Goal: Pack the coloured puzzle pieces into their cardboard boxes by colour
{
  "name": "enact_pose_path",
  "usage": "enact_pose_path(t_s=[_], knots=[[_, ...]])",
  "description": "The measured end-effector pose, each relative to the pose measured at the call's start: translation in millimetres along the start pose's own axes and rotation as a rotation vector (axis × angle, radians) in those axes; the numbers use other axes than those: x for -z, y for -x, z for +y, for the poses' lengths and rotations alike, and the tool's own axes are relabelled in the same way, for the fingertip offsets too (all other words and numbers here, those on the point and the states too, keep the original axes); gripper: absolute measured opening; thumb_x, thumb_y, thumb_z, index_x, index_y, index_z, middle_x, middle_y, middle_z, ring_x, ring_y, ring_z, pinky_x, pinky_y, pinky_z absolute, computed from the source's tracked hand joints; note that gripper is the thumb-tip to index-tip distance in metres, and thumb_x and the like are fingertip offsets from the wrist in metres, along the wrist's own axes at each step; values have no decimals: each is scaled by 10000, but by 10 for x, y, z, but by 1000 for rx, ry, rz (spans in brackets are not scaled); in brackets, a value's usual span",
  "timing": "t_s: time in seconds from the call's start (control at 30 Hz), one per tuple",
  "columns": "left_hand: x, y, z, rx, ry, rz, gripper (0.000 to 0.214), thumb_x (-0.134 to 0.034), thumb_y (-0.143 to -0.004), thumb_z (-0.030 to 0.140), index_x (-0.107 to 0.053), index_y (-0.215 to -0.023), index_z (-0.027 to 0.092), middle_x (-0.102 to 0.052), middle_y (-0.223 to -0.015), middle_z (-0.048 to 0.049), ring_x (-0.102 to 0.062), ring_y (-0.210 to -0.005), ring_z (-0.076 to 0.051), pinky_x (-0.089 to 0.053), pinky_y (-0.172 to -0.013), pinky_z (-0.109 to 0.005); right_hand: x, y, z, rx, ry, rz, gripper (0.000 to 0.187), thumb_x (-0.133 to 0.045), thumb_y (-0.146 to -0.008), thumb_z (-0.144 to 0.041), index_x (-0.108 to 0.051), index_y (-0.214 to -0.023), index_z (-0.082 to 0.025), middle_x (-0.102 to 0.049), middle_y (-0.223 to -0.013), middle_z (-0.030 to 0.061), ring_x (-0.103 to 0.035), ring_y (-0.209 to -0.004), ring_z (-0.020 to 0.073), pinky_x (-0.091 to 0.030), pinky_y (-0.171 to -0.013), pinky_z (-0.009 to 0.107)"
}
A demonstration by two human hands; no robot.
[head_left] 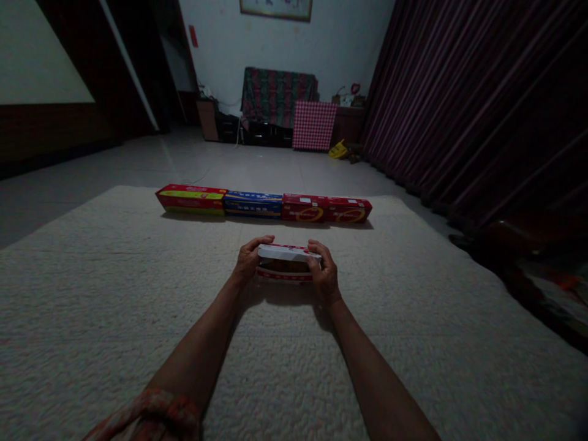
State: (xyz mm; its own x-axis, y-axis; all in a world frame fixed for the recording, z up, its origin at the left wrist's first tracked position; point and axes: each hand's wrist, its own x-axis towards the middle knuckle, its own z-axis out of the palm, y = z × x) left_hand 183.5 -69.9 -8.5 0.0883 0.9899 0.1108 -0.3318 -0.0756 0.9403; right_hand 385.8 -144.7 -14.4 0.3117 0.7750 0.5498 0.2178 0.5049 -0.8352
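A small white and red box [285,262] rests on the cream carpet [92,294] in front of me, its lid partly lifted. My left hand [248,260] grips its left end with fingers curled over the top. Fingers of my right hand [324,275] wrap round the right end in the same way. Beyond it, three long boxes lie end to end in a row: a red and yellow box [192,199], a blue box [253,204] and a red box [326,209].
Dark striped curtains [459,104] hang along the right. A cloth-covered cabinet [278,98] and a red checked board [315,125] stand against the far wall. Bare tiled floor [138,159] lies past the carpet. Dark furniture [528,263] sits at the right edge.
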Motion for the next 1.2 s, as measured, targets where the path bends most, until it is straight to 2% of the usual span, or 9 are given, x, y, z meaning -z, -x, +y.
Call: enact_pose_path(t_s=[0.1,0.17,0.3,0.4,0.53,0.9,1.07,1.2], knots=[[60,-10,34,60,34,-28,397,-754,-610,272,-807,-982,144,-780,-989,-118,-709,-922,-276,-538,-819,-365,-1,10,29,8,13,-8,190,-662,-844,-343,-710,-1009,-262,-676,-1270,88,-580,-1248,282,-406,-1136,469],[114,-19,53,45,73,-70,458,-743,-634,324,-799,-1047,133,-784,-979,-125,-710,-936,-294,-535,-853,-392,6,13,49,15,28,-17,177,-661,-836,-337,-708,-989,-261,-677,-1269,89,-576,-1250,287,-401,-1138,481],[197,-3,74,-95,-17,-187,369,-754,-707,391,-817,-999,173,-717,-1306,-145,-597,-1277,-356,-453,-1068,-435,22,14,78,36,56,-23,172,-653,-835,-321,-712,-985,-261,-675,-1268,94,-580,-1243,291,-402,-1135,491],[211,32,81,-110,-182,-266,334,-787,-698,368,-818,-989,207,-630,-1444,-128,-510,-1380,-378,-437,-1101,-459,29,15,97,59,70,-19,167,-656,-830,-312,-714,-979,-264,-678,-1256,93,-582,-1240,290,-404,-1134,493],[192,53,86,-117,-236,-251,373,-811,-664,372,-808,-1000,210,-596,-1471,-141,-503,-1381,-386,-464,-1080,-475,32,20,119,81,92,-15,177,-660,-814,-309,-715,-976,-262,-672,-1265,99,-578,-1245,298,-409,-1128,504],[204,43,84,-144,-274,-237,384,-818,-642,329,-813,-1011,226,-593,-1479,-140,-458,-1427,-386,-425,-1129,-497,20,42,130,63,103,-16,181,-657,-800,-317,-704,-963,-255,-649,-1320,114,-562,-1280,309,-382,-1151,505],[209,44,4,-134,-256,-237,422,-765,-611,269,-811,-1028,220,-564,-1508,-125,-402,-1468,-394,-317,-1208,-498,12,99,179,-33,58,-24,168,-636,-809,-362,-686,-919,-244,-545,-1494,105,-444,-1423,306,-286,-1211,494],[164,83,-102,-112,-242,-196,371,-713,-668,308,-798,-1011,195,-535,-1527,-133,-380,-1480,-401,-292,-1214,-496,-10,115,205,-124,28,-3,198,-573,-858,-402,-680,-881,-237,-537,-1509,108,-437,-1429,289,-259,-1221,476]])
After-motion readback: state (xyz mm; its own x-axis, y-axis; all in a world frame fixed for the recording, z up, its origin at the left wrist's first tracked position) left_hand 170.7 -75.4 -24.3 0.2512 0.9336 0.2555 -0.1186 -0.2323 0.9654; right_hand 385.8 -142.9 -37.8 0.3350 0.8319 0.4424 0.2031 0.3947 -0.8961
